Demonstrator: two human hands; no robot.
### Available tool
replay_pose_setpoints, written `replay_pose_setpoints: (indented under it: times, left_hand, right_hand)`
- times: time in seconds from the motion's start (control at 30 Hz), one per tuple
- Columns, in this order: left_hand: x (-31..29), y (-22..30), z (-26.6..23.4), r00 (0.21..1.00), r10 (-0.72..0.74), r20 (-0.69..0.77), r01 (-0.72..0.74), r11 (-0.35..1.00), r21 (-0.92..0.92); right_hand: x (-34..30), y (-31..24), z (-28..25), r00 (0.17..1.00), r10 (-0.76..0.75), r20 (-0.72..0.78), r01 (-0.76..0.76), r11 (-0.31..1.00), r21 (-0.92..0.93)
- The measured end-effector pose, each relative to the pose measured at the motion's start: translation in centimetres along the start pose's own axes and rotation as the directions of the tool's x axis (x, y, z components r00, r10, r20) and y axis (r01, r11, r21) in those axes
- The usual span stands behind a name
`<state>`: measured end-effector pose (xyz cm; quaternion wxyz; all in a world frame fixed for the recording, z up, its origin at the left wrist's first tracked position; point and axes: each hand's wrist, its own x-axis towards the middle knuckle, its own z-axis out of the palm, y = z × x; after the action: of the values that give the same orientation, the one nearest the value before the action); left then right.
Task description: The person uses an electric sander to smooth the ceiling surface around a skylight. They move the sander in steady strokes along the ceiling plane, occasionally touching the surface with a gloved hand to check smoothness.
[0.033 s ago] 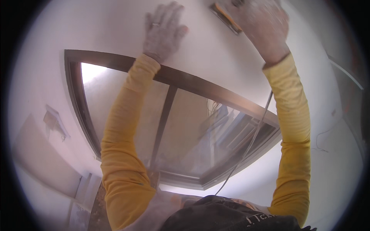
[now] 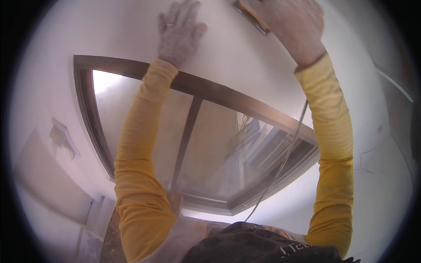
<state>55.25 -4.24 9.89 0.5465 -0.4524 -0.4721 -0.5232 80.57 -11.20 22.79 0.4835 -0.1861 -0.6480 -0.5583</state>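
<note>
My left hand (image 2: 179, 33), coated in pale dust and with a ring on one finger, lies against the white wall (image 2: 219, 48) just above the window frame. Its fingers are stretched out and it holds nothing. At the upper right, my right hand (image 2: 291, 26) is closed on a hand sander (image 2: 253, 18), a flat tool with an orange strip and a dark edge. The sander is against or very near the wall; its upper part and most of my right fingers are hidden or cut off by the top of the picture.
Below my hands is a brown-framed sliding window (image 2: 190, 127) with dusty, reflecting panes. A thin grey cable (image 2: 280, 171) runs down across its right side. Left of the window, a wall box (image 2: 63, 138) shows. A loose wire (image 2: 363, 162) hangs on the right wall.
Both hands have shifted slightly left and up, the right one carrying the hand sander along. The grips look the same.
</note>
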Motion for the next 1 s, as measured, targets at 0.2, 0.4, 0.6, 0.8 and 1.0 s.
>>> replay_pose_setpoints:
  times: [0.2, 0.4, 0.6, 0.8, 1.0]
  left_hand:
    - [-1.0, -9.5, -2.7, 0.984, -0.137, 0.118, 0.071, 0.894, 0.443]
    - [-2.4, -15.9, -3.4, 0.986, -0.112, 0.120, 0.047, 0.892, 0.450]
    - [-3.0, -19.9, -2.4, 0.984, -0.179, 0.027, 0.169, 0.961, 0.217]
    - [-2.5, -21.6, -0.9, 0.973, -0.220, -0.077, 0.226, 0.969, 0.094]
    - [0.0, -13.3, 0.7, 0.982, -0.155, -0.105, 0.162, 0.985, 0.064]
  right_hand:
    - [4.6, -8.4, 0.7, 0.994, -0.109, -0.015, 0.110, 0.973, 0.204]
    - [3.5, -14.1, 1.5, 0.953, -0.299, 0.054, 0.264, 0.903, 0.340]
    - [-0.8, -17.3, 2.8, 0.875, -0.468, -0.121, 0.483, 0.840, 0.246]
    - [-5.8, -18.6, 3.2, 0.872, -0.471, -0.131, 0.485, 0.869, 0.101]
    - [-11.6, -10.9, 1.6, 0.940, -0.283, -0.191, 0.319, 0.927, 0.196]
